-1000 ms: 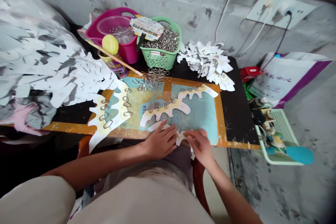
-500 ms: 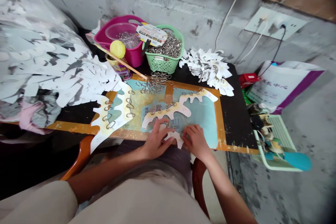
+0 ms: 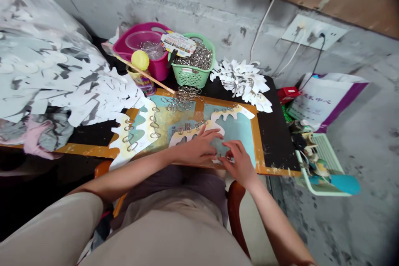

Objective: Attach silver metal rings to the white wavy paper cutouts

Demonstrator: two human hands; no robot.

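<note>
My left hand is stretched over the strip nearest me, its fingers spread to the right above a white scalloped cutout with metal rings. That hand covers most of the nearest strip. My right hand is beside it, thumb and fingers curved and apart around a small metal ring near the table's front edge. Whether the thumb presses on the ring I cannot tell. Farther back is another white cutout with rings along its yellowish edge. Two ringed cutouts are at the left.
Loose metal rings lie in a pile at the mat's back. Behind are a pink basket, a green basket of rings and a yellow-lidded jar with a stick. White cutouts heap at left; more lie back right.
My left hand has moved up and right, across the cutouts, with its fingers now extended. My right hand's fingers have spread from the near strip's end. The view has shifted slightly.
</note>
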